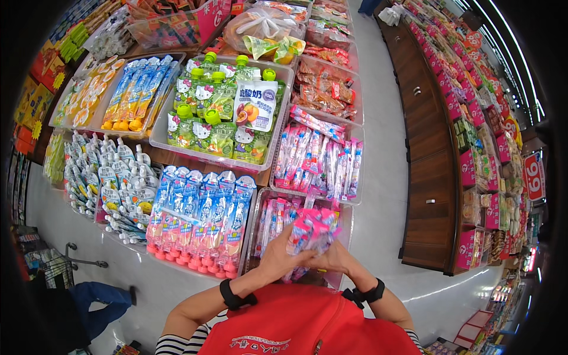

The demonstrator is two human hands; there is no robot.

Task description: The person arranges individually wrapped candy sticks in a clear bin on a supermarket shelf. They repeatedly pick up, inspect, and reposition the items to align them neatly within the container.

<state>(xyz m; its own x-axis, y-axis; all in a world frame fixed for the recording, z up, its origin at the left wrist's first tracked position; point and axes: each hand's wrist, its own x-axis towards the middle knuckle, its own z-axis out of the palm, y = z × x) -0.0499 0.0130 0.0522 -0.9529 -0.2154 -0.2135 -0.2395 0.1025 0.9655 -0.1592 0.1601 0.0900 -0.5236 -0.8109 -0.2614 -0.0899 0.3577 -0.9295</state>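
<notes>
Between my left hand and my right hand is a bunch of pink, white and blue wrapped stick snacks, gripped from both sides. Its near ends are slightly blurred, and some of my fingers are hidden behind it. Both hands are over a clear plastic bin, where more of these sticks stand on the left side. Just beyond, another clear bin is filled with similar sticks, a few lying crosswise on top.
Left of my hands are blue drink pouches with pink caps and white spouted pouches. A tray of green pouches sits farther back. A wooden display counter runs along the right, across the aisle. At lower left, a person's leg shows near a cart.
</notes>
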